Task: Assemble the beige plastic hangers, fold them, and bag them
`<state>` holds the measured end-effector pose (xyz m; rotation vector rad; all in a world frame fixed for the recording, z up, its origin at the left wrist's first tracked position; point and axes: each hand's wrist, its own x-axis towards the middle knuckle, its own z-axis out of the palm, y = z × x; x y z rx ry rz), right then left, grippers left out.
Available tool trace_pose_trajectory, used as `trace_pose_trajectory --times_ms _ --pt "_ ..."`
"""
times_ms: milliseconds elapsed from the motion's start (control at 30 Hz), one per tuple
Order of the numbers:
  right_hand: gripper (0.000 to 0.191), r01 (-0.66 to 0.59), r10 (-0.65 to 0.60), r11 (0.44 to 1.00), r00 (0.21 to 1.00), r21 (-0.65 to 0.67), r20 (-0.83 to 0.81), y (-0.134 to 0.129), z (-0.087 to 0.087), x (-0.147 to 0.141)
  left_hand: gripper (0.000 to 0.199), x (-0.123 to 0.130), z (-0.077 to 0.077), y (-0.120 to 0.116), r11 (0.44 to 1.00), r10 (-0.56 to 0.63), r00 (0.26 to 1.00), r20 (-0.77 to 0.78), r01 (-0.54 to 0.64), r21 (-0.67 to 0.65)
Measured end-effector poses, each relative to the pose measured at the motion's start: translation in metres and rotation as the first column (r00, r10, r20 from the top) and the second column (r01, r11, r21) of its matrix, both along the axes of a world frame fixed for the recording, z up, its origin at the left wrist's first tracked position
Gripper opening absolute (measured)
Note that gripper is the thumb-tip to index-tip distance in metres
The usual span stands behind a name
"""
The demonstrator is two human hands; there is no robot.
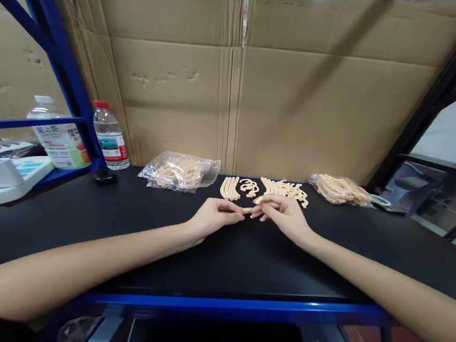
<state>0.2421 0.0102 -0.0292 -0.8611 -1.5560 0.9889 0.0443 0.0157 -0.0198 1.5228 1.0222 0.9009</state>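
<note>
Between my two hands is a small cream-coloured piece [247, 210]. My left hand [219, 214] pinches its left end between thumb and fingers. The fingertips of my right hand [278, 212] close on its right end, the fingers bent and partly hiding it. Just behind my hands, on the black tabletop [219, 261], lie a row of long curved cream strips [229, 188], a few small curled pieces [248, 186], and a second row of strips [270, 186] beside a loose pile of knobbed pieces [295, 191].
Clear plastic bags of cream pieces lie at the back left [181, 172] and back right [341, 189]. A red-capped water bottle [111, 137] and a black object [104, 176] stand left. Cardboard [179, 91] walls the back; a blue edge [223, 306] runs along the front.
</note>
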Motion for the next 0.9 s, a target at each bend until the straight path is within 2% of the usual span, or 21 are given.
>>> trace_pose_trajectory --times_ms 67,167,333,467,567,767,833,900 --pt "0.027 -0.051 0.049 0.997 0.998 -0.051 -0.048 -0.002 0.003 0.000 0.005 0.001 0.004 0.001 0.991 0.021 0.998 0.063 -0.013 -0.132" --pt "0.033 -0.091 0.078 0.989 0.990 -0.114 -0.117 -0.005 0.011 0.003 0.015 0.001 0.010 0.002 0.959 0.076 0.990 0.120 -0.040 -0.280" --pt "0.039 -0.115 0.090 0.985 0.978 -0.128 -0.191 -0.005 0.016 0.008 0.029 -0.003 0.014 0.006 0.922 0.110 0.980 0.165 -0.038 -0.386" --pt "0.027 -0.144 0.124 0.984 0.977 -0.107 -0.176 -0.004 0.014 0.008 0.039 -0.005 0.014 0.010 0.917 0.068 0.984 0.168 0.005 -0.398" --pt "0.024 -0.155 0.133 0.982 0.973 -0.108 -0.188 -0.005 0.014 0.006 0.032 -0.006 0.011 0.014 0.918 0.007 0.983 0.186 0.067 -0.390" --pt "0.038 -0.100 0.077 0.991 0.970 -0.089 -0.231 -0.005 0.016 0.005 0.004 -0.010 0.000 0.020 0.931 -0.087 0.964 0.251 0.168 -0.324" --pt "0.046 -0.067 0.044 0.994 0.965 -0.081 -0.258 -0.003 0.016 0.008 0.001 -0.010 -0.001 0.020 0.931 -0.100 0.956 0.275 0.187 -0.312" --pt "0.043 -0.050 0.025 0.995 0.960 -0.082 -0.280 0.001 0.016 0.011 0.005 -0.008 0.000 0.018 0.932 -0.080 0.958 0.275 0.169 -0.319"
